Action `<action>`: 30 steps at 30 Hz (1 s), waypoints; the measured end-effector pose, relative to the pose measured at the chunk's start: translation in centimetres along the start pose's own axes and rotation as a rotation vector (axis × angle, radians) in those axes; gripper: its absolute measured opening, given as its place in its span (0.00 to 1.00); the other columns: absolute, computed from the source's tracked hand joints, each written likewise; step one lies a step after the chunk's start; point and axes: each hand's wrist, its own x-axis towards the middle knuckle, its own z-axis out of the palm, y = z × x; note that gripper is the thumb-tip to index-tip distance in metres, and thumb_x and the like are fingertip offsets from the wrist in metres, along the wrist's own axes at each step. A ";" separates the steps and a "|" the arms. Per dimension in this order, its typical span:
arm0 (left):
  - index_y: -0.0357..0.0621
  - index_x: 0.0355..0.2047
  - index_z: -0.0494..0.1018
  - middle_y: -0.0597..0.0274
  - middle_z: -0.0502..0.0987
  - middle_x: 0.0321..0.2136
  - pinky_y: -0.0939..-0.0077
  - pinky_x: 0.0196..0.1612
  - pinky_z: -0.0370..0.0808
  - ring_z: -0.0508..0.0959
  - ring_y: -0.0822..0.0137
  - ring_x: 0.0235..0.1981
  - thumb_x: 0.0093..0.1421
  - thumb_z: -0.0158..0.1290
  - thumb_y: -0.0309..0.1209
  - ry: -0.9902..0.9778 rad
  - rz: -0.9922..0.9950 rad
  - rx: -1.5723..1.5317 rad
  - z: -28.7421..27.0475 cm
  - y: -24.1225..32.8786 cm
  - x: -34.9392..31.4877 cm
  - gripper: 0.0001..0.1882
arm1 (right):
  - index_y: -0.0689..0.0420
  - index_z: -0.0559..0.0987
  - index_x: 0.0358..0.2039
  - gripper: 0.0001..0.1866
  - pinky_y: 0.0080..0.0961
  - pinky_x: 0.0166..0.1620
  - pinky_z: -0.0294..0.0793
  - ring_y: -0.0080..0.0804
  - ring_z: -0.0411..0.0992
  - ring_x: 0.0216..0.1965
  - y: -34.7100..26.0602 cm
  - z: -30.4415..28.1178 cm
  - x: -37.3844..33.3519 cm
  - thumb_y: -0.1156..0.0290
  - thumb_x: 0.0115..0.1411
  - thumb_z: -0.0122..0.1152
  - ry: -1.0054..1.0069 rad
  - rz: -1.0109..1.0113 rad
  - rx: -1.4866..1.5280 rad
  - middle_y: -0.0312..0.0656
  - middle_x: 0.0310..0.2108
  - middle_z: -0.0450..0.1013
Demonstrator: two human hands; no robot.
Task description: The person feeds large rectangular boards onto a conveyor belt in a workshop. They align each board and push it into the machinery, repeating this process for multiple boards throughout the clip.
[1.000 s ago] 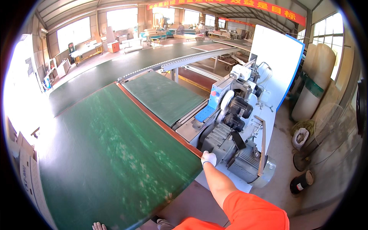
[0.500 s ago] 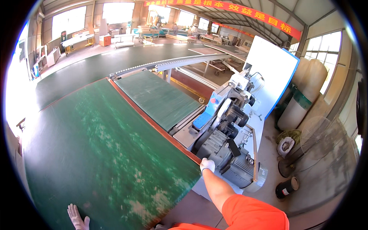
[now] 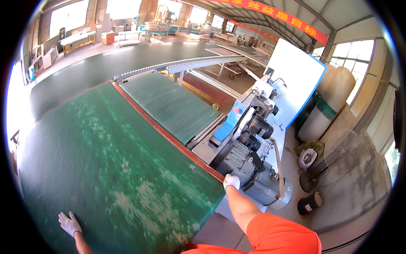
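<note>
A large green table (image 3: 101, 148) with a worn, scuffed top fills the left and middle. Near its lower left my left hand (image 3: 69, 223), in a pale glove, lies with fingers spread on the green surface. My right hand (image 3: 231, 182), gloved in white, is curled at the near right corner, where the red-brown edge strip (image 3: 169, 146) ends. It seems to grip the table's edge there; its fingertips are hidden. Just beyond that hand stands a machine with a large grey motor (image 3: 264, 186), smaller black motors (image 3: 260, 127) and a blue block (image 3: 223, 131).
A smaller green bed (image 3: 171, 106) lies past the strip, and a curved roller rail (image 3: 203, 66) runs behind it. A white panel (image 3: 296, 76) rises behind the machine. At right stand a fan (image 3: 342, 146), a black bucket (image 3: 310, 204) and tall dust bags (image 3: 338, 89).
My left hand has moved forward over the green top, and its wrist and forearm now show. My right hand stays at the corner. The whole view has shifted slightly.
</note>
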 end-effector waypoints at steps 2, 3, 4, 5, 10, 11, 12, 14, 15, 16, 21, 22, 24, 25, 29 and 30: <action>0.42 0.80 0.60 0.50 0.57 0.82 0.46 0.81 0.54 0.56 0.47 0.81 0.79 0.41 0.58 0.007 0.060 -0.018 -0.1 1.6 -0.8 0.41 | 0.60 0.91 0.41 0.21 0.49 0.57 0.83 0.59 0.85 0.50 -0.1 -0.1 -0.2 0.57 0.61 0.60 0.007 -0.008 0.006 0.60 0.45 0.85; 0.41 0.80 0.60 0.49 0.57 0.82 0.46 0.81 0.53 0.56 0.46 0.82 0.79 0.41 0.58 0.013 0.099 -0.033 -0.2 2.2 -1.3 0.41 | 0.60 0.90 0.40 0.21 0.49 0.56 0.83 0.59 0.85 0.49 0.0 -0.2 -0.3 0.56 0.60 0.60 -0.003 -0.013 0.025 0.60 0.44 0.86; 0.41 0.79 0.60 0.49 0.57 0.82 0.47 0.81 0.52 0.55 0.46 0.82 0.79 0.41 0.57 0.020 0.117 -0.046 -0.2 2.8 -1.9 0.40 | 0.60 0.90 0.40 0.21 0.50 0.55 0.84 0.59 0.85 0.49 0.0 -0.3 -0.3 0.56 0.60 0.60 0.006 -0.020 0.031 0.60 0.43 0.86; 0.40 0.79 0.60 0.48 0.57 0.81 0.47 0.82 0.52 0.55 0.46 0.82 0.79 0.42 0.56 0.027 0.150 -0.066 -0.2 3.4 -2.6 0.40 | 0.60 0.91 0.40 0.21 0.50 0.56 0.84 0.59 0.85 0.49 0.0 -0.2 -0.3 0.56 0.60 0.60 0.003 -0.029 0.038 0.60 0.43 0.86; 0.38 0.79 0.60 0.45 0.57 0.81 0.48 0.82 0.48 0.54 0.45 0.82 0.78 0.43 0.54 0.049 0.274 -0.128 0.5 5.4 -6.4 0.40 | 0.59 0.91 0.40 0.23 0.53 0.57 0.83 0.60 0.85 0.50 0.1 0.0 0.0 0.54 0.62 0.58 0.020 -0.033 0.013 0.61 0.44 0.85; 0.37 0.79 0.59 0.44 0.56 0.81 0.47 0.83 0.47 0.53 0.44 0.82 0.78 0.44 0.54 0.045 0.310 -0.153 0.7 5.6 -7.2 0.40 | 0.59 0.91 0.40 0.23 0.53 0.57 0.83 0.60 0.85 0.50 0.2 0.0 0.0 0.53 0.62 0.58 0.022 -0.050 0.026 0.61 0.44 0.85; 0.36 0.77 0.61 0.44 0.57 0.81 0.47 0.83 0.46 0.53 0.43 0.82 0.76 0.47 0.52 0.055 0.346 -0.203 0.9 5.7 -8.0 0.40 | 0.60 0.91 0.40 0.24 0.53 0.57 0.83 0.60 0.85 0.50 0.3 0.0 0.0 0.53 0.62 0.58 0.024 -0.055 0.020 0.61 0.44 0.85; 0.35 0.76 0.62 0.41 0.58 0.80 0.46 0.83 0.46 0.54 0.43 0.82 0.74 0.50 0.52 0.076 0.417 -0.237 1.4 5.9 -9.4 0.41 | 0.59 0.91 0.40 0.24 0.53 0.57 0.84 0.60 0.85 0.50 0.3 0.0 0.1 0.52 0.63 0.58 0.004 -0.047 0.034 0.61 0.44 0.85; 0.34 0.76 0.63 0.41 0.59 0.79 0.46 0.83 0.46 0.54 0.42 0.82 0.74 0.50 0.52 0.096 0.445 -0.247 1.6 6.0 -10.1 0.41 | 0.59 0.91 0.40 0.24 0.53 0.57 0.84 0.60 0.85 0.50 0.5 0.0 0.1 0.52 0.63 0.58 0.012 -0.061 0.046 0.60 0.44 0.85; 0.34 0.76 0.63 0.41 0.59 0.79 0.46 0.83 0.46 0.54 0.42 0.81 0.74 0.50 0.52 0.102 0.455 -0.257 1.7 6.0 -10.7 0.40 | 0.59 0.91 0.41 0.24 0.53 0.56 0.84 0.59 0.85 0.50 0.6 0.0 0.0 0.51 0.64 0.58 0.017 -0.061 0.046 0.60 0.44 0.86; 0.34 0.73 0.66 0.42 0.61 0.79 0.47 0.84 0.46 0.55 0.42 0.81 0.72 0.51 0.52 0.107 0.525 -0.321 2.3 6.7 -13.2 0.39 | 0.58 0.90 0.43 0.24 0.53 0.57 0.83 0.59 0.85 0.51 0.6 -0.1 0.3 0.51 0.64 0.58 -0.021 -0.051 0.058 0.60 0.47 0.85; 0.34 0.73 0.67 0.42 0.61 0.79 0.47 0.84 0.46 0.55 0.42 0.81 0.72 0.51 0.52 0.114 0.545 -0.328 2.4 6.9 -13.7 0.39 | 0.58 0.90 0.43 0.24 0.53 0.57 0.83 0.59 0.85 0.51 0.6 -0.1 0.2 0.51 0.65 0.57 -0.023 -0.044 0.054 0.59 0.47 0.85; 0.33 0.73 0.68 0.41 0.62 0.78 0.46 0.84 0.45 0.55 0.42 0.81 0.72 0.51 0.52 0.119 0.568 -0.345 2.6 7.2 -14.4 0.39 | 0.58 0.89 0.44 0.25 0.53 0.57 0.83 0.59 0.85 0.51 0.7 -0.2 0.2 0.50 0.66 0.57 -0.032 -0.056 0.044 0.58 0.48 0.85; 0.33 0.72 0.68 0.41 0.63 0.78 0.45 0.83 0.46 0.55 0.41 0.81 0.72 0.52 0.52 0.132 0.587 -0.359 2.6 7.4 -14.7 0.39 | 0.57 0.90 0.44 0.24 0.53 0.57 0.83 0.58 0.85 0.51 0.7 -0.3 0.2 0.50 0.66 0.58 -0.035 -0.068 0.056 0.58 0.48 0.85; 0.34 0.69 0.71 0.41 0.66 0.75 0.45 0.83 0.49 0.58 0.40 0.79 0.70 0.54 0.50 0.164 0.622 -0.411 3.0 8.1 -15.8 0.37 | 0.59 0.89 0.45 0.24 0.52 0.57 0.83 0.58 0.85 0.51 0.7 -0.5 0.1 0.51 0.66 0.59 -0.052 -0.058 0.064 0.58 0.48 0.86; 0.34 0.68 0.72 0.41 0.66 0.75 0.44 0.82 0.50 0.59 0.39 0.79 0.70 0.55 0.50 0.173 0.642 -0.416 3.1 8.2 -16.1 0.36 | 0.59 0.89 0.45 0.24 0.52 0.57 0.83 0.58 0.85 0.52 0.6 -0.5 0.1 0.52 0.66 0.59 -0.055 -0.050 0.056 0.58 0.48 0.86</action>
